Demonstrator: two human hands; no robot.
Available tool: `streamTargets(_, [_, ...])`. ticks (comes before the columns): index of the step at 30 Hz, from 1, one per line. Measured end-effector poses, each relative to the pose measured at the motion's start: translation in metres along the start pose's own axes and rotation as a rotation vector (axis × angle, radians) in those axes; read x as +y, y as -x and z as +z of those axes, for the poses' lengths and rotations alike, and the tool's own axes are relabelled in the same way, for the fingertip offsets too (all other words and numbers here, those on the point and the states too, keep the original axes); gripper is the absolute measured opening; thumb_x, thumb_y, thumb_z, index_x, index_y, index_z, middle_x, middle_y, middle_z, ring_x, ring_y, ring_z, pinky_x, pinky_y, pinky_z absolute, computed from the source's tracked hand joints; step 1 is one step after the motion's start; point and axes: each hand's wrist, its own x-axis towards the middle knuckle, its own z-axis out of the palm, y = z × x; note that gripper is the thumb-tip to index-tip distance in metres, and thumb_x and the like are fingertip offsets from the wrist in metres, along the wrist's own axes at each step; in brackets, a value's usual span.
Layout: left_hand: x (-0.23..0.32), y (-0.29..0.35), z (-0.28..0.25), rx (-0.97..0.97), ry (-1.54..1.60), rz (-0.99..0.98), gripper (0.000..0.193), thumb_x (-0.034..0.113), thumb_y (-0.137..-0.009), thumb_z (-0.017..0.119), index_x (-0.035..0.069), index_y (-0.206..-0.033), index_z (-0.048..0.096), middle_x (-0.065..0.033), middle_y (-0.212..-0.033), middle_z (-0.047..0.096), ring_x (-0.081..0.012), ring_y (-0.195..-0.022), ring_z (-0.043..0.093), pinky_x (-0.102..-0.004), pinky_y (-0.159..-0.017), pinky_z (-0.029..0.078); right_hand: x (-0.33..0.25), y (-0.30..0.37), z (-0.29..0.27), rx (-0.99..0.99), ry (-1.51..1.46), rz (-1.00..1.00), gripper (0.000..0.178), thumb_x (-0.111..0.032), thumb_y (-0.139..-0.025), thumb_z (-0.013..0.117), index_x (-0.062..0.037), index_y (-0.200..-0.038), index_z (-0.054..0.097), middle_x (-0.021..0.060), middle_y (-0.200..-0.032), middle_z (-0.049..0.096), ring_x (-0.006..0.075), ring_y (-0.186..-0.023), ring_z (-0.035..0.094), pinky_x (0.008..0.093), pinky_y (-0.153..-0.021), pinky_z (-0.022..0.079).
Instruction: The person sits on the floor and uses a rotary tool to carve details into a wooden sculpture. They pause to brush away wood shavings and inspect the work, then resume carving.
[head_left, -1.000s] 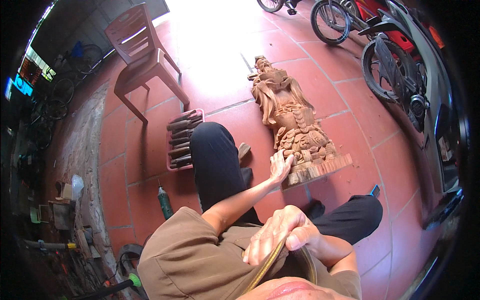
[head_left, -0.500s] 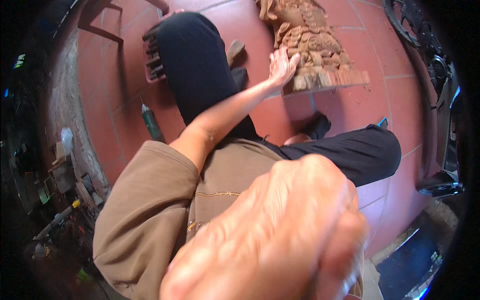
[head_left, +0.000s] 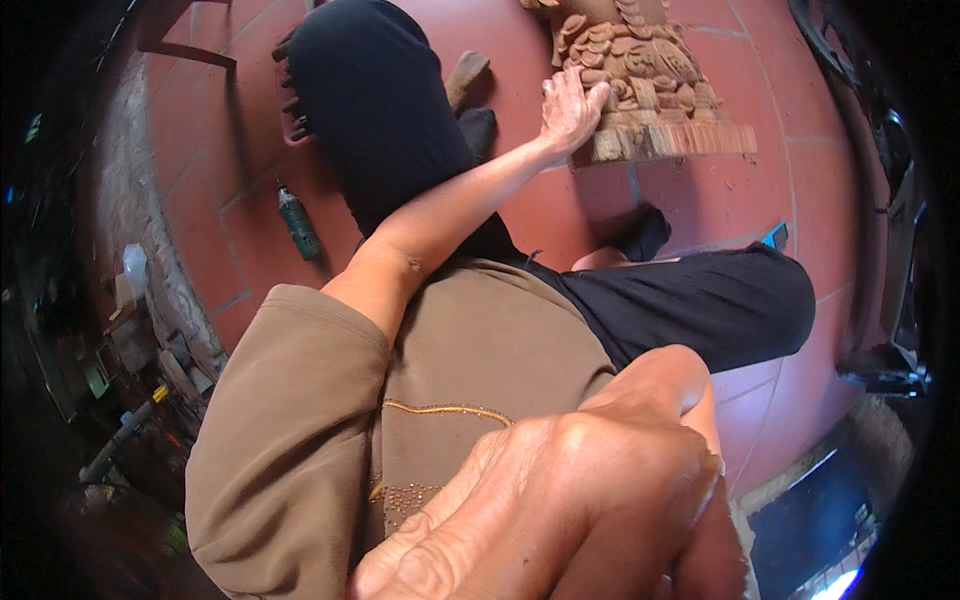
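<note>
A brown wood carving with dense relief on a thick flat base lies on the floor ahead of me. My left hand is on the edge of it near the base, its fingers bent and closed against the carved side. Very near the camera, my right hand fills the lower middle with its back and knuckles showing. Its fingertips run out of the picture, so whether it holds anything is hidden.
A green rotary power tool lies on the red tiles left of my leg. Beyond my knee are a wooden mallet-like piece and a pink crate of dark tools. Clutter lines the left wall; a dark bicycle-like frame stands right.
My right hand has turned and shifted lower, showing its wrist and forearm. The left fingers, spread earlier, now look more bent on the carving. The view has shifted slightly.
</note>
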Motion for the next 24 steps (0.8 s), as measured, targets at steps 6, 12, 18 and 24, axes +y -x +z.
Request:
streamTargets(6, [-0.006, -0.004, 0.000, 0.020, -0.020, 0.036, 0.057, 0.041, -0.087, 0.055, -0.003, -0.122, 0.045, -0.0301, -0.116, 0.050, -0.0454, -0.109, 0.045, -0.0526, -0.094, 0.038, 0.002, -0.002, -0.015, -0.104, 0.056, -0.096, 0.013, 0.003, -0.083, 0.055, -0.0049, -0.073, 0.057, 0.0130, -0.082, 0.060, 0.0279, -0.073, 0.062, 0.0459, -0.091, 0.045])
streamTargets(12, [-0.005, -0.003, -0.007, -0.004, -0.006, 0.034, 0.056, 0.042, -0.087, 0.054, -0.001, -0.123, 0.047, -0.0274, -0.118, 0.051, -0.0428, -0.110, 0.045, -0.0505, -0.097, 0.035, 0.006, 0.003, -0.019, -0.138, 0.057, -0.194, 0.011, -0.001, -0.084, 0.053, -0.0055, -0.075, 0.058, 0.0122, -0.082, 0.061, 0.0274, -0.073, 0.062, 0.0469, -0.091, 0.045])
streamTargets(18, [-0.003, -0.005, -0.006, 0.015, -0.003, 0.014, 0.054, 0.042, -0.087, 0.054, -0.001, -0.120, 0.049, -0.0272, -0.114, 0.053, -0.0419, -0.109, 0.046, -0.0498, -0.096, 0.035, 0.001, 0.005, -0.022, -0.145, 0.097, -0.205, 0.011, -0.004, -0.085, 0.052, -0.0061, -0.077, 0.058, 0.0114, -0.082, 0.062, 0.0270, -0.073, 0.063, 0.0480, -0.091, 0.045])
streamTargets(24, [-0.014, -0.005, 0.003, 0.003, -0.063, -0.007, 0.057, 0.045, -0.088, 0.052, -0.001, -0.120, 0.047, -0.0266, -0.119, 0.050, -0.0422, -0.114, 0.043, -0.0513, -0.098, 0.035, -0.022, 0.013, -0.022, -0.142, 0.202, -0.068, 0.011, -0.007, -0.087, 0.051, -0.0066, -0.079, 0.059, 0.0106, -0.081, 0.062, 0.0266, -0.073, 0.063, 0.0490, -0.091, 0.045])
